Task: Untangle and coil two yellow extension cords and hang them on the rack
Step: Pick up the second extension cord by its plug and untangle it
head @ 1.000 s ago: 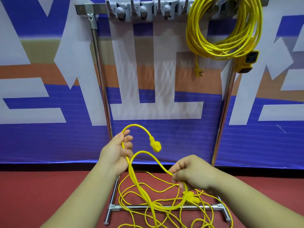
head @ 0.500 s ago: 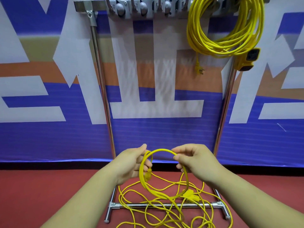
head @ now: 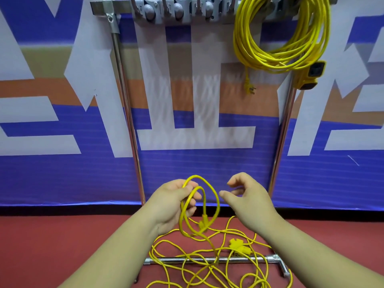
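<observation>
The loose cord (head: pixel 218 201) is partly gathered: two small loops of it stand upright in the left hand (head: pixel 174 202), whose fingers and thumb are curled round the strands at the loops' left side. A yellow plug (head: pixel 202 222) on this cord dangles inside the loops, just below the hand. From there the cord drops to the red floor (head: pixel 52 235) and sprawls in a loose tangle across the rack's base bar (head: pixel 182 260), near that bar's right end. A yellow connector (head: pixel 239 246) lies in the tangle.

The right hand (head: pixel 247 196) hovers just beside the loops without touching them. Its fingers are loosely bent, thumb and forefinger apart, and it holds nothing.

The hung cord (head: pixel 270 63) is a neat coil hanging at the right end of the rack's top bar (head: pixel 99 6). Its socket block (head: pixel 313 73) rests against the right post (head: pixel 284 121), and its plug (head: pixel 249 88) dangles below the coil. Grey hooks (head: pixel 176 11) line the middle of the top bar. A blue, white and orange banner (head: pixel 187 163) stands behind the rack.
</observation>
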A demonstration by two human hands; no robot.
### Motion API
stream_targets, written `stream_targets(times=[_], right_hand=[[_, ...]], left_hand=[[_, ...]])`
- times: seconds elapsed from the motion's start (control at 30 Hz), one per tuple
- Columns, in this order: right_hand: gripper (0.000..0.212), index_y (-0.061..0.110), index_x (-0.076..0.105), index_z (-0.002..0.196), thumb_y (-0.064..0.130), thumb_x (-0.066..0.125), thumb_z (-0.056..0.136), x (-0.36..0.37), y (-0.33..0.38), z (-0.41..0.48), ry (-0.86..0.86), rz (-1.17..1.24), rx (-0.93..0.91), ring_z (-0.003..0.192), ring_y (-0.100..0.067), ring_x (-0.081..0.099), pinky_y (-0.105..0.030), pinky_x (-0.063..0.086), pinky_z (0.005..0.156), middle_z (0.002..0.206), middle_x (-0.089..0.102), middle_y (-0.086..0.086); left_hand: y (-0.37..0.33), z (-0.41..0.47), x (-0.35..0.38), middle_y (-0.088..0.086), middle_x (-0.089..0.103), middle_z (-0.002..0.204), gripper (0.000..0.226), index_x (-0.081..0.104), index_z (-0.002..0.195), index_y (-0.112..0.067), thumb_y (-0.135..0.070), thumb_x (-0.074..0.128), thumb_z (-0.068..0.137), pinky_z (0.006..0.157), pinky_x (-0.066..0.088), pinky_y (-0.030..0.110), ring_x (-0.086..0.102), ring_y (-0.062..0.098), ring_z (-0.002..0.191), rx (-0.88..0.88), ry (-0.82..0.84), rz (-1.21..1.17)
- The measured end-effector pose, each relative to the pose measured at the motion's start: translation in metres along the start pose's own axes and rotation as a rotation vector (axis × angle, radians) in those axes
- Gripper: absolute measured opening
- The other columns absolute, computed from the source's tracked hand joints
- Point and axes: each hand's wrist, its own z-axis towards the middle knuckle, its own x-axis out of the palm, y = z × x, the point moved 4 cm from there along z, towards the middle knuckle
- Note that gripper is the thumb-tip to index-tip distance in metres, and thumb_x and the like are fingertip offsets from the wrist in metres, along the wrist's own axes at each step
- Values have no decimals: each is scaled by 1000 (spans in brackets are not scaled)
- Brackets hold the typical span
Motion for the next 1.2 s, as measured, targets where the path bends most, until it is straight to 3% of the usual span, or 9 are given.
stream_targets(times=[0.1, 0.2, 0.33, 0.5, 0.67, 0.77, 0.93, 1.07, 1.2], right_hand=[[29, 21, 54, 81, 23, 83, 76, 15, 13, -12, 163, 152, -105, 60, -8, 51, -26, 45, 62, 70, 61, 4], [35, 23, 53, 79, 33, 85, 69, 32, 15, -22, 363, 281, -94, 64, -13, 54, -41, 50, 64, 77, 67, -1], [42, 25, 53, 78, 43, 87, 61, 40, 12, -25, 380, 353, -39, 73, -26, 65, -55, 54, 72, 89, 71, -10], [30, 27, 50, 72, 27, 80, 70, 45, 14, -25, 307, 375, -43, 65, -22, 61, -44, 48, 64, 79, 69, -17], [25, 22, 53, 81, 6, 73, 83, 35, 10, -9, 215, 389, -29, 66, -36, 64, -49, 52, 67, 74, 69, -12], [20, 12, 56, 89, -3, 68, 88, 16, 3, 5, 140, 429, 16, 67, -27, 70, -43, 52, 68, 70, 66, -4], [29, 16, 62, 105, -9, 62, 90, -4, -5, 13, 100, 383, 38, 69, -24, 73, -28, 59, 67, 101, 73, -3], [32, 19, 66, 108, -8, 60, 92, -3, -2, 11, 170, 453, 66, 70, -21, 71, -28, 58, 63, 107, 74, -2], [31, 18, 68, 108, -8, 59, 93, 1, 3, 6, 252, 488, 74, 71, -16, 70, -35, 57, 64, 106, 75, -1]], left_hand=[[-6, 0, 2, 11, 73, 84, 13, 58, 111, -4, -4, 48, 103, 61, 52, 30, 62, 15, 63, 58, -23, -70], [-10, -2, 3, 15, 75, 105, 15, 55, 114, -5, -1, 53, 99, 74, 56, 36, 70, 19, 78, 82, -13, -132], [-13, -6, 7, 17, 73, 114, 17, 53, 116, -2, 1, 53, 99, 85, 58, 41, 73, 25, 100, 116, 12, -194], [-11, -6, 12, 14, 73, 115, 16, 53, 113, -3, -1, 56, 98, 100, 51, 49, 69, 29, 111, 137, 2, -121], [-19, -4, -3, 8, 75, 94, 13, 59, 109, -8, -4, 58, 97, 79, 57, 41, 69, 17, 80, 196, -144, 117], [-21, 1, -26, 4, 65, 74, 16, 61, 113, -12, -10, 51, 102, 70, 54, 35, 61, 16, 64, 215, -245, 327], [-10, 17, -64, 6, 62, 68, 19, 62, 115, -10, -9, 48, 102, 64, 51, 32, 59, 17, 57, 155, -365, 426], [5, 27, -78, 12, 69, 85, 32, 55, 130, -9, -9, 56, 99, 59, 50, 30, 62, 21, 65, 97, -366, 553], [7, 23, -67, 2, 53, 130, 61, 49, 143, -28, -28, 75, 87, 81, 46, 26, 59, 17, 106, 186, -302, 930]])
